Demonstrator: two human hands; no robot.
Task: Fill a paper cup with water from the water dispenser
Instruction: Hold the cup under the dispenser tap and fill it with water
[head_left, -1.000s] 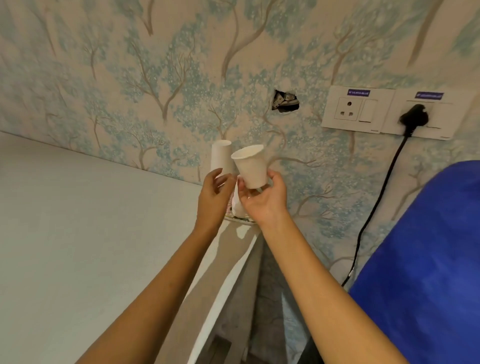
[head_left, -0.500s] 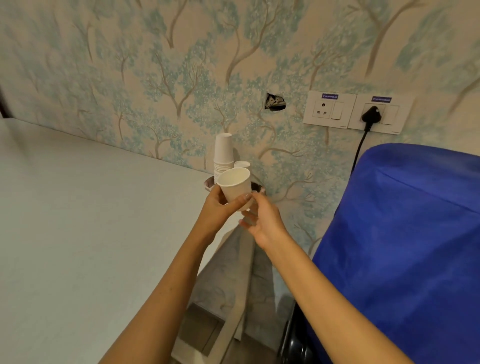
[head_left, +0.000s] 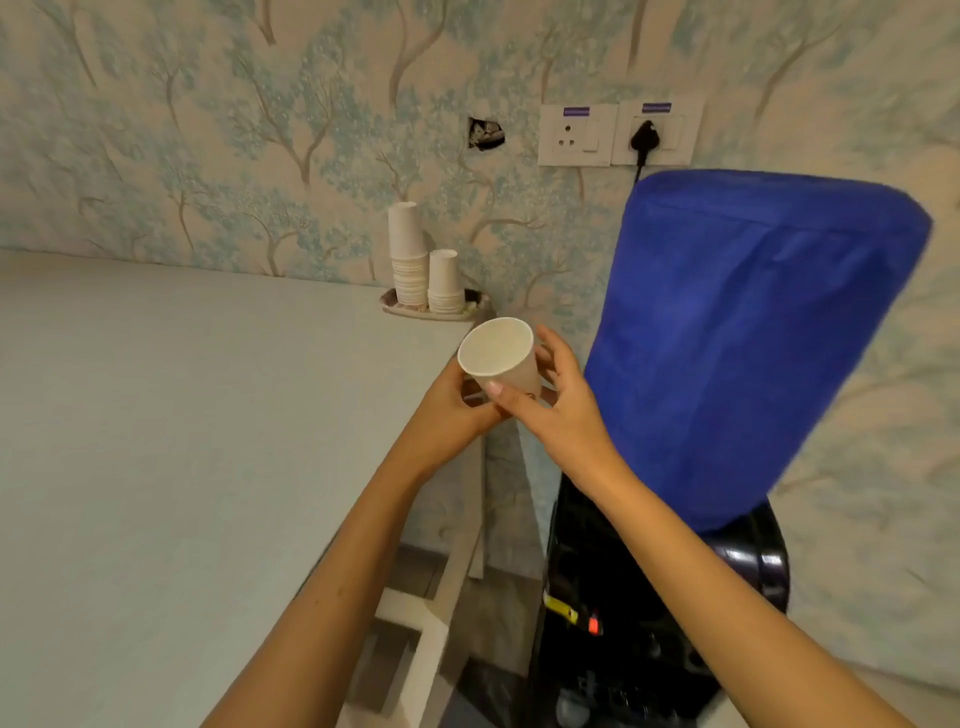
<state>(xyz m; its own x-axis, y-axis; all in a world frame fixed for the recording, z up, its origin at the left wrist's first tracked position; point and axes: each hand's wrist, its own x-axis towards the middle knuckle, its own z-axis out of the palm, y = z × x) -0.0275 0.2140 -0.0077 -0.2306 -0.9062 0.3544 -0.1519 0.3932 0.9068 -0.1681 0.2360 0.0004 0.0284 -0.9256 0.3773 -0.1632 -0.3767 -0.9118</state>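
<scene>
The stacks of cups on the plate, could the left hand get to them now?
Probably not straight away: the left hand is helping the right hand hold the paper cup. The stacks of cups sit just beyond, nothing blocking.

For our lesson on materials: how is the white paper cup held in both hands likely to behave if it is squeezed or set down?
The paper cup looks thin-walled and empty, so it is probably very light and would likely dent if the left hand or right hand squeezed hard. Narrower at its base than at its rim, it may tip easily.
</scene>
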